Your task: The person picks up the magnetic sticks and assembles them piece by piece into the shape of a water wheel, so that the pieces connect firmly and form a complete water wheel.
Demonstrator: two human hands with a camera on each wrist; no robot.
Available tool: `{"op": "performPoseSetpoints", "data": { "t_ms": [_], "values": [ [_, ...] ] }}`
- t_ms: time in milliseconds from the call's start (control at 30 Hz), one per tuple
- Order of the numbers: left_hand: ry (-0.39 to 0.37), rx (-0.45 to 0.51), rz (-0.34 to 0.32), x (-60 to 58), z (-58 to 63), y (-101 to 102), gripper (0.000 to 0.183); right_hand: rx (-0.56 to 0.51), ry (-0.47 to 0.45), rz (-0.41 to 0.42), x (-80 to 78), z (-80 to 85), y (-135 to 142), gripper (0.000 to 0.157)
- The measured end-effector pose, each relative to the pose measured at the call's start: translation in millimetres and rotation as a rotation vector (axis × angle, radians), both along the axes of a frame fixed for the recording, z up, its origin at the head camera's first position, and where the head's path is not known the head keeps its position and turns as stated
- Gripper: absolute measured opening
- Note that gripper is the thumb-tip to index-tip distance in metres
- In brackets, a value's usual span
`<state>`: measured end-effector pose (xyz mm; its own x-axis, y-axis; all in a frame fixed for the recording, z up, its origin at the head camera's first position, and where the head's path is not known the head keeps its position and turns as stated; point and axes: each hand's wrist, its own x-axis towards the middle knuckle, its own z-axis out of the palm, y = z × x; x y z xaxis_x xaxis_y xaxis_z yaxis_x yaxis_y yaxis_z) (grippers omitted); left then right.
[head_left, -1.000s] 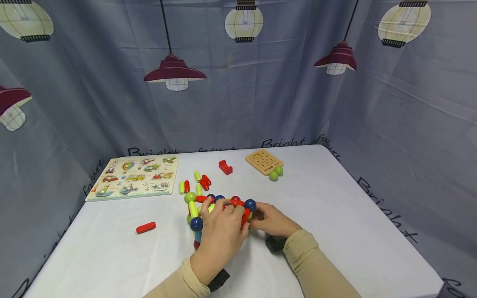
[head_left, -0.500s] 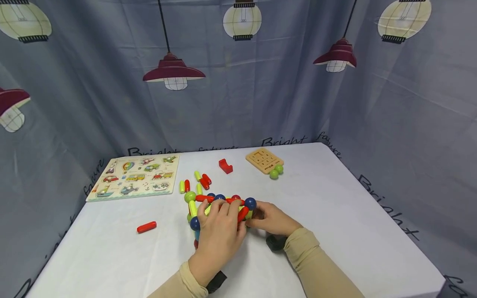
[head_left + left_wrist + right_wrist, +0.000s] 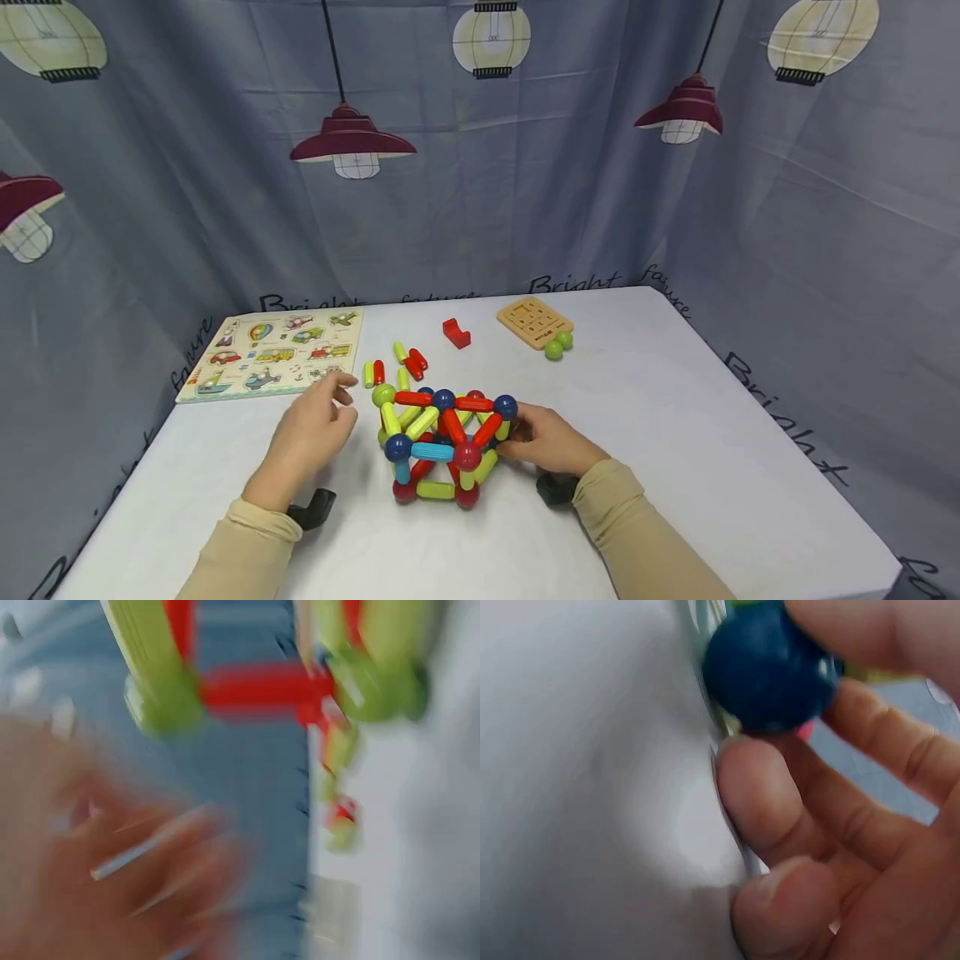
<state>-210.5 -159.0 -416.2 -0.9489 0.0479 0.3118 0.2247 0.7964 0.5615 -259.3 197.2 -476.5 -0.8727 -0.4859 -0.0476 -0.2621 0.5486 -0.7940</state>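
Observation:
A frame of magnetic balls and sticks in red, blue and yellow-green stands mid-table in the head view. At its right side, my right hand grips a lower corner; the right wrist view has thumb and fingers around a dark blue ball. My left hand hovers left of the frame, fingers loosely bent and holding nothing. Motion blurs the left hand in the left wrist view, where a green ball and red stick of the frame appear above it.
Several loose red and yellow-green sticks lie behind the frame. A picture puzzle board is at the back left. Farther back are a red notched block, a wooden board and two green balls.
My left hand has let go of the frame's top and moved left, over where a single red stick lay, now hidden. My right hand stays at the frame's right side.

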Motion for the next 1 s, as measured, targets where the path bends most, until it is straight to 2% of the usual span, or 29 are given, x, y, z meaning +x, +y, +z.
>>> {"op": "performPoseSetpoints", "data": {
  "t_ms": [67, 100, 133, 200, 267, 333, 433, 500, 633, 800, 1000],
  "values": [
    [-0.243, -0.035, -0.143, -3.1, -16.9, -13.6, 0.061, 0.012, 0.004, -0.026, -1.2, 1.1, -2.6, 0.04],
    [-0.329, -0.04, -0.213, -3.4, -24.5, -16.3, 0.07, 0.016, 0.011, -0.041, -1.4, 1.6, -4.3, 0.041],
    [-0.386, -0.035, -0.272, -3.3, -31.3, -16.8, 0.079, 0.021, 0.023, -0.06, -1.5, 1.9, -5.8, 0.041],
    [-0.448, -0.016, -0.317, -2.7, -41.0, -12.1, 0.102, 0.032, 0.047, -0.098, -0.9, 1.8, -8.3, 0.042],
    [-0.453, -0.009, -0.301, -2.4, -46.6, -4.2, 0.126, 0.07, 0.054, -0.116, 2.3, 1.7, -9.8, 0.048],
    [-0.445, 0.015, -0.267, -3.3, -51.0, 3.4, 0.142, 0.13, 0.038, -0.109, 6.3, 1.6, -10.5, 0.066],
    [-0.434, 0.05, -0.222, -3.8, -55.2, 10.4, 0.148, 0.202, -0.005, -0.08, 11.5, 2.2, -12.4, 0.101],
    [-0.434, 0.075, -0.212, -3.5, -57.1, 11.6, 0.146, 0.211, -0.017, -0.067, 12.1, 2.9, -15.3, 0.115],
    [-0.438, 0.125, -0.194, -1.0, -56.9, 13.5, 0.139, 0.168, 0.005, -0.062, 12.7, 0.2, -19.6, 0.118],
    [-0.449, 0.204, -0.17, -0.6, -57.5, 17.1, 0.135, 0.179, 0.024, -0.069, 12.3, -3.6, -24.5, 0.121],
    [-0.438, 0.226, -0.169, 1.4, -57.1, 18.0, 0.138, 0.176, 0.018, -0.069, 13.0, -5.4, -26.5, 0.121]
  ]
}}
